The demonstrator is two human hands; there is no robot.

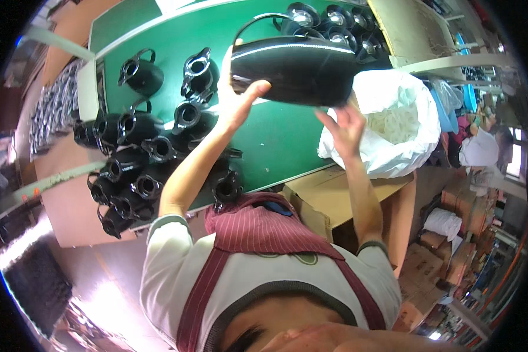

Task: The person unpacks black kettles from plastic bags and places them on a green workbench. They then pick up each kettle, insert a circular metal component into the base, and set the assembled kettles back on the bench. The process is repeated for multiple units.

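My left hand (236,102) is closed round the left end of a glossy black jug (293,69), its thumb across the near side. The jug lies sideways in the air above the green table, its thin curved handle toward the far side. At the jug's lower right end is my right hand (347,126), fingers apart, the tips close to the jug's edge; whether they touch it is unclear. Several black jugs (139,76) with spouts and handles stand in a group on the left of the table, some beside my left forearm.
Black pieces with shiny silvery insides (337,16) crowd the table's far right. A white bag (372,155) of translucent rings (396,124) sits right of my right hand. An open cardboard box (328,196) lies below the green table's (270,149) near edge. Metal rails (463,61) flank the table.
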